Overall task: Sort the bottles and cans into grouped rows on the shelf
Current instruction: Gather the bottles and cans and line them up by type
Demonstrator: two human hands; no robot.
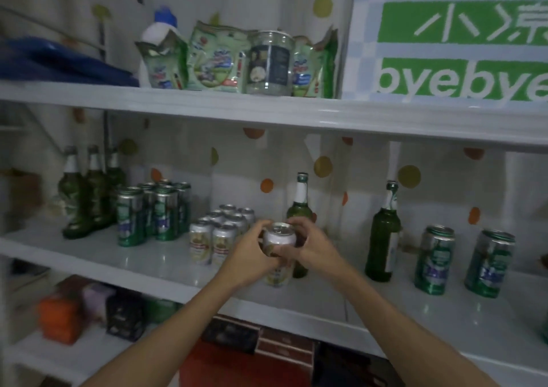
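Observation:
Both my hands hold one silver can (280, 237) above the middle shelf (148, 265); my left hand (252, 253) grips its left side and my right hand (311, 243) its right. Another pale can (277, 278) stands on the shelf just below it. To the left stand a group of silver cans (219, 232), a group of tall green cans (154, 211) and three green bottles (86, 194). A green bottle (300, 203) stands behind my hands, another green bottle (384, 235) further right, and two green cans (434, 259) (489, 263) beyond it.
The upper shelf (267, 114) carries green snack bags (213, 57), a clear jar (269, 63), a white bottle with a blue cap (160, 28) and a green "byebye" sign (456, 48). Boxes (89, 309) lie on the lower shelf.

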